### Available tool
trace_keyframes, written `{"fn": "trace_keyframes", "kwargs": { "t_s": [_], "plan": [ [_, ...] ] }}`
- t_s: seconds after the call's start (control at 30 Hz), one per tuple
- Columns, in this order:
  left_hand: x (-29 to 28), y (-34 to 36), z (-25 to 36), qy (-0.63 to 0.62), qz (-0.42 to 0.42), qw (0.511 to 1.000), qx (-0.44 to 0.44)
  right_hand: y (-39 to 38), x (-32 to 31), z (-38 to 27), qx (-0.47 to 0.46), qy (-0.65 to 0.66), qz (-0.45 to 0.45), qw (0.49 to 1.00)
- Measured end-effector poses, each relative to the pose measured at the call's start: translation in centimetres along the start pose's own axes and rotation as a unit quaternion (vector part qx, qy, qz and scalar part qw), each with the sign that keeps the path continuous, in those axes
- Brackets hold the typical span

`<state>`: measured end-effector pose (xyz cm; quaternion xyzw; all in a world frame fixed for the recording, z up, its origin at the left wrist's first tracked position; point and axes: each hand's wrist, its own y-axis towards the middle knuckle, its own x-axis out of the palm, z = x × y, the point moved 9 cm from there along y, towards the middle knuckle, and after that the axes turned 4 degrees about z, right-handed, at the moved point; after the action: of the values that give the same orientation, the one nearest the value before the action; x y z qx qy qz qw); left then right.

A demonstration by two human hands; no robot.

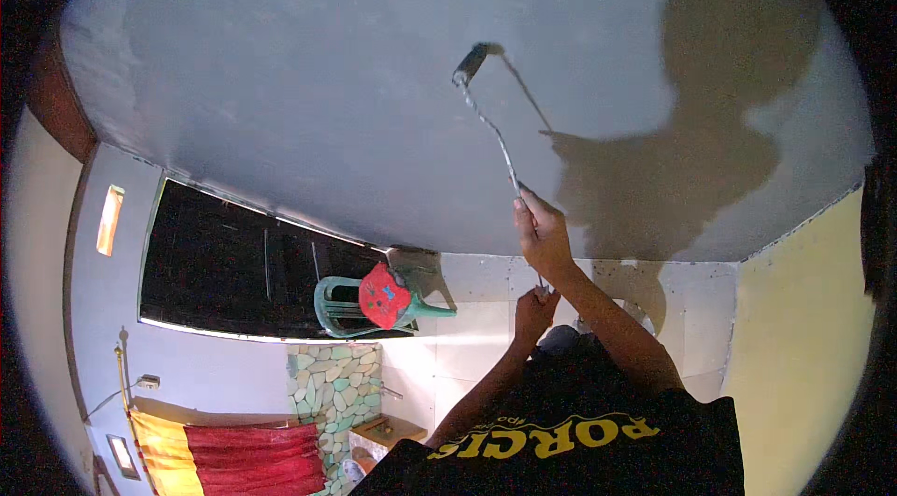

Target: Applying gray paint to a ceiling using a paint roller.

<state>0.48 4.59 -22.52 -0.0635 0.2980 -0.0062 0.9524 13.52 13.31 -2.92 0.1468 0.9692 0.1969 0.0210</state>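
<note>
Both my hands are closed on the paint roller (501, 137): my right hand (544, 233) wraps the handle, and my left hand (535, 314), lower and closer to my body, is curled round its bottom end, partly hidden. From them the roller's long axis runs away from me, leaning left, to the sleeve (471, 63); my right hand is nearer it. Whether the sleeve touches the grey surface (308, 104), I cannot tell. I count one roller, two hands, one green chair (418, 310) with one red patterned piece (383, 296), and one curtain (252, 460).
</note>
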Motion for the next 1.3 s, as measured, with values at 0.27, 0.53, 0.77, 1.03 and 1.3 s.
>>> {"fn": "trace_keyframes", "kwargs": {
  "t_s": [0.27,0.53,0.77,1.03,1.3],
  "plan": [
    [-0.6,1.2,1.5,0.02,0.035,0.998,0.039,1.3,0.0,-0.8,-0.081,0.032,0.037,0.996],
    [0.7,-0.3,-0.8,0.036,0.013,0.999,-0.012,-0.1,-0.7,-0.5,-0.025,-0.005,0.032,0.999],
    [1.3,-0.2,-1.8,0.034,0.028,0.999,-0.02,0.0,-0.5,-0.1,-0.021,-0.025,0.022,0.999],
    [0.7,0.5,-0.1,0.025,0.046,0.998,0.018,0.5,-1.5,-0.6,-0.011,0.015,0.029,0.999],
    [2.5,-0.7,-0.7,-0.013,-0.007,1.0,-0.012,-0.4,-1.5,0.8,0.021,-0.019,0.006,1.0]
  ]
}}
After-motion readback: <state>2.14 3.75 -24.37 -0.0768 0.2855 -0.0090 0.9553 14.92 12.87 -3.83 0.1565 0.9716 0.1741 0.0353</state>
